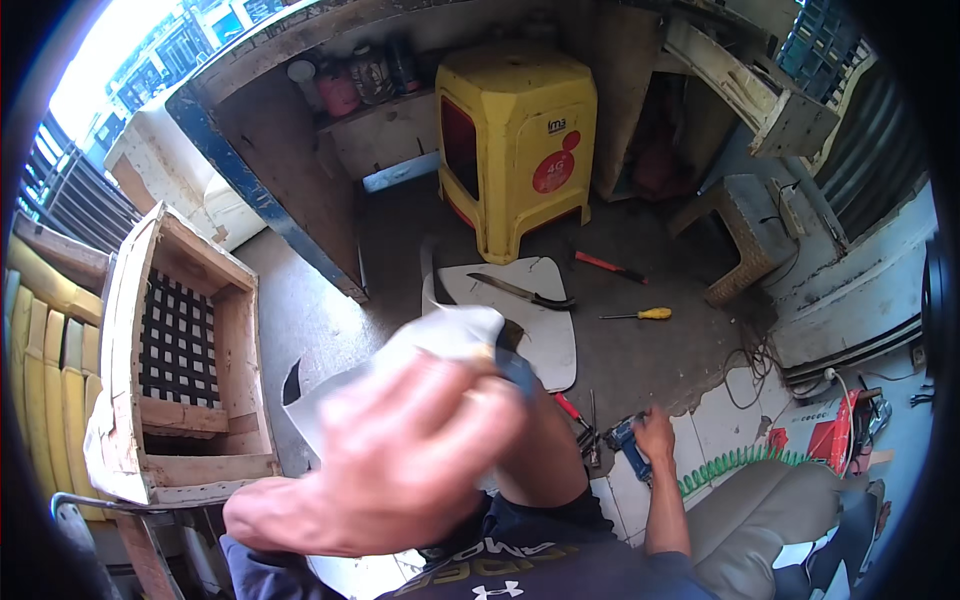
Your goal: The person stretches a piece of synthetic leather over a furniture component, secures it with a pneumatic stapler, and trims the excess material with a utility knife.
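My left hand (410, 455) is raised close to the camera and blurred. Its fingers are closed on a white sheet of material (450, 335), which rises above the knuckles. A small dark blue part (518, 372) shows at the fingertips; I cannot tell what it is. My right hand (657, 432) reaches down to the floor and grips a blue hand tool (630, 447) joined to a green coiled hose (735, 465). Red-handled pliers (578, 415) lie just left of that tool.
On the floor, a knife (520, 291) lies on a white cut panel (545, 335). A yellow plastic stool (517, 140) stands behind it. Two screwdrivers, one red-handled (610, 266) and one yellow-handled (640, 314), lie to the right. A wooden seat frame with webbing (180, 350) is on the left.
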A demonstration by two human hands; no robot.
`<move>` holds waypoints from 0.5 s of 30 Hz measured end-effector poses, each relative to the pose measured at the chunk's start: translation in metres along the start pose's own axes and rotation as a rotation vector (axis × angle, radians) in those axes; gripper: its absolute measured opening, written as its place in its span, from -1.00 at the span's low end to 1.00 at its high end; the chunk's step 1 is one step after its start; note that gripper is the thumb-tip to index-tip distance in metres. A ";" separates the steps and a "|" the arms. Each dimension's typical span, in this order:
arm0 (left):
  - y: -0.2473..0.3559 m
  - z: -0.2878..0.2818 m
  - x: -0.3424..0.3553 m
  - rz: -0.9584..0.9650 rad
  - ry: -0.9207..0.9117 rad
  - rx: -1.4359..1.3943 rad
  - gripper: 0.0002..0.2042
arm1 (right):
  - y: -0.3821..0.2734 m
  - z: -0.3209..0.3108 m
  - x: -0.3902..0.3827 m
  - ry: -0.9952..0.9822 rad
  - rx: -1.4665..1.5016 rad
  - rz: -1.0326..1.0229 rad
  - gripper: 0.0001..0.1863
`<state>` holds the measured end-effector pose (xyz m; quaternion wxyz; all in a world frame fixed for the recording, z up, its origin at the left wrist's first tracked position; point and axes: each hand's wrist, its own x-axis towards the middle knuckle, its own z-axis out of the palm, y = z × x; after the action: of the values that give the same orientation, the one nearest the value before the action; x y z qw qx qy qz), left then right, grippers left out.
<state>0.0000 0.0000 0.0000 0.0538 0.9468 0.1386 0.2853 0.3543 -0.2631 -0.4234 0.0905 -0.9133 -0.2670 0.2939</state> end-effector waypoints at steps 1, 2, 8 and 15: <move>0.005 0.021 0.001 0.065 -0.019 0.017 -0.65 | 0.023 0.014 -0.013 -0.010 -0.148 0.114 0.00; 0.014 0.035 0.003 0.125 -0.042 0.056 -0.75 | 0.032 0.029 -0.022 -0.045 -0.127 0.146 0.05; 0.028 0.081 0.050 0.260 -0.205 0.178 -0.73 | 0.086 0.087 -0.033 0.073 -0.196 0.177 0.00; 0.011 0.148 -0.066 0.171 -0.130 0.231 -0.86 | 0.063 0.062 -0.020 0.207 0.049 -0.041 -0.36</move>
<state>0.0318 -0.0331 -0.1564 -0.0711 0.9715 0.0858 0.2091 0.3312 -0.3263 -0.4839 0.1457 -0.9306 -0.2677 0.2025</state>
